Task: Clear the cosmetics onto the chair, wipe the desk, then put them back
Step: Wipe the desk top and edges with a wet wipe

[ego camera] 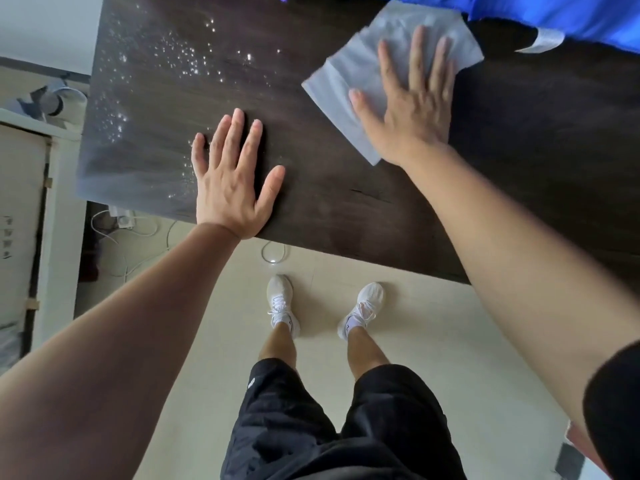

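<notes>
While the dark desk [346, 195] shows no cosmetics, we judge that we are at the wiping step. The gray cloth [346, 74] lies flat near its far edge, and our right hand [412, 109] presses it with straight, spread fingers. Our left hand [228, 181] rests flat, holding nothing. The water drops [180, 60] lie left of the cloth, so the wipe should go leftward.

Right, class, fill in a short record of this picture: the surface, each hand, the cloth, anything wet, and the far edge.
surface: dark desk
left hand: flat on the desk near its front edge
right hand: pressing flat on the cloth
cloth: grey, spread on the desk
wet: droplets on the desk's left part
far edge: blue fabric
</notes>
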